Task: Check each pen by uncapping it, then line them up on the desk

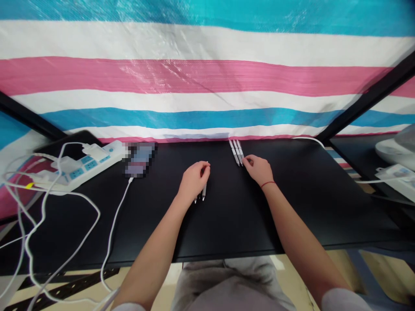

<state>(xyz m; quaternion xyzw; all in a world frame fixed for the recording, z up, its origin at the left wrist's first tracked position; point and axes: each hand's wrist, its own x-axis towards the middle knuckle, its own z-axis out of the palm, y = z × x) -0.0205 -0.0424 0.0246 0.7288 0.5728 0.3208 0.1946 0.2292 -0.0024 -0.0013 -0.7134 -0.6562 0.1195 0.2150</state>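
Note:
Three white pens point(236, 152) lie side by side near the back of the black table point(233, 224), their tips toward me. My right hand point(259, 169), with a thin red cord at its wrist, is closed in a pinch at the near end of the rightmost pen. To the left, my left hand point(194, 179) is closed, palm down, over another group of pens point(204, 193). Their silver tips stick out below the palm, while the hand hides most of their length. How many it grips cannot be seen.
A phone point(140, 160) lies back left on a white charging cable point(113, 224). Beside it is a white power strip point(87, 167) with plugs and tangled cords. A striped plastic sheet point(207, 77) hangs behind the table. Another power strip point(400, 179) lies far right.

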